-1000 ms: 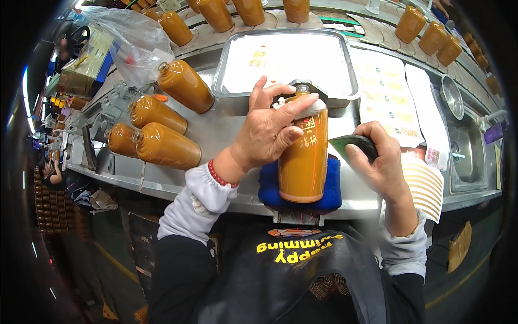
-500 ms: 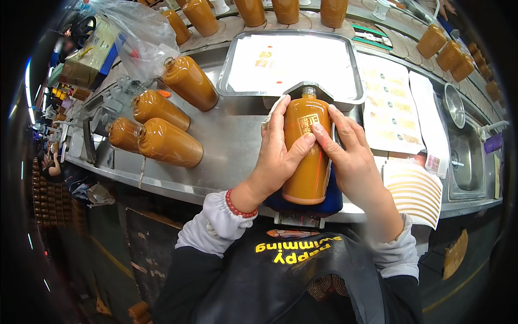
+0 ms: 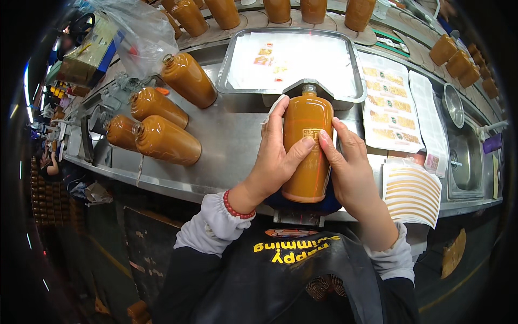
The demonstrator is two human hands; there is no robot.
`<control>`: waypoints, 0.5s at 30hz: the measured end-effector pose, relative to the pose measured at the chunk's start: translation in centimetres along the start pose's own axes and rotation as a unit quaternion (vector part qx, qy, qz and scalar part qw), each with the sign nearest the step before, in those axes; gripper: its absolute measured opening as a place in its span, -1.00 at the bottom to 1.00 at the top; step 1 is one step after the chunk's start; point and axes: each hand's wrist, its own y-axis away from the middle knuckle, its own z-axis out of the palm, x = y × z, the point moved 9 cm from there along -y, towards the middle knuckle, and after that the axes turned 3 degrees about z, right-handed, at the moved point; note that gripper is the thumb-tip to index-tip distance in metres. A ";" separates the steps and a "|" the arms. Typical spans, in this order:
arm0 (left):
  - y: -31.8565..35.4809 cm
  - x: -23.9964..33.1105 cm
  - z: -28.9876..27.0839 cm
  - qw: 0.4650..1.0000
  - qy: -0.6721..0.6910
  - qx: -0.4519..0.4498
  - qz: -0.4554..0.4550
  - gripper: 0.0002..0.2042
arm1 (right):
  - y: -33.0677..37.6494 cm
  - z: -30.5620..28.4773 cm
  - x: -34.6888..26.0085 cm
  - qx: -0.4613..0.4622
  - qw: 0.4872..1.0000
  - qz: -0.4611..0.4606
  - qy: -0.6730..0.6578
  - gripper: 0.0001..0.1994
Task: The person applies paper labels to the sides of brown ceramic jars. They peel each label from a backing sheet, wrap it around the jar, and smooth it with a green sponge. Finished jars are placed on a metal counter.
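Note:
A glossy caramel-brown bottle (image 3: 303, 178) leans in front of me, its neck away from me and over a dark blue pad. A gold decal of characters (image 3: 312, 133) is on its front. My left hand (image 3: 276, 154) wraps the bottle's left side, its thumb pressing at the decal's lower left. My left fingers also have a white cloth (image 3: 276, 102) by them. My right hand (image 3: 350, 162) grips the right side, its thumb at the decal's right edge. Beyond the bottle, a metal tray (image 3: 224, 75) holds a white sheet with small gold and red decals.
Several brown bottles (image 3: 168, 141) stand on the metal counter (image 3: 226, 162) at left. Decal sheets (image 3: 389, 102) and a striped gold sheet (image 3: 411, 189) lie at right. A sink (image 3: 468, 162) is further right. More bottles (image 3: 314, 9) stand on the conveyor behind.
The gold decal sits lower on the bottle. My right thumb has shifted down slightly, and my left hand remains around the bottle. The bottles on the conveyor behind have moved right.

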 end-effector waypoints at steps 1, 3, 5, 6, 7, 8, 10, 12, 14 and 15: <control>0.0 -0.2 0.1 1.000 0.006 -0.007 -0.010 -0.19 | -0.1 0.0 0.1 0.002 1.000 0.000 0.002 -0.39; 0.0 -0.6 0.3 0.999 0.042 0.010 -0.016 -0.17 | -0.3 0.1 0.3 0.005 1.000 0.001 -0.001 -0.37; 0.0 -0.7 0.5 0.993 0.115 0.012 -0.020 -0.14 | -0.4 0.1 0.5 0.007 1.000 0.003 -0.012 -0.34; -0.1 -0.6 0.7 0.985 0.170 0.005 -0.021 -0.13 | -0.3 0.2 0.7 0.011 1.000 0.007 -0.022 -0.32; -0.1 -0.5 0.8 0.974 0.223 -0.002 -0.021 -0.12 | -0.1 0.4 1.0 0.015 0.999 0.011 -0.032 -0.30; 0.0 -0.6 0.9 0.974 0.225 -0.010 -0.018 -0.10 | 0.2 0.6 1.2 0.016 0.999 0.017 -0.043 -0.28; 0.3 -0.8 0.8 0.973 0.228 -0.025 -0.010 -0.06 | 0.6 0.6 1.5 0.014 0.996 0.028 -0.080 -0.24; 1.1 0.2 0.6 0.991 0.125 -0.046 0.022 -0.04 | 1.0 0.6 1.7 0.006 0.994 0.025 -0.102 -0.23; 2.6 0.9 0.5 0.995 -0.029 -0.070 0.062 -0.02 | 2.0 1.0 1.7 -0.006 0.992 0.026 -0.125 -0.22; 3.0 0.7 0.6 0.996 -0.025 -0.063 0.059 -0.03 | 2.3 1.0 1.6 -0.011 0.990 0.026 -0.136 -0.22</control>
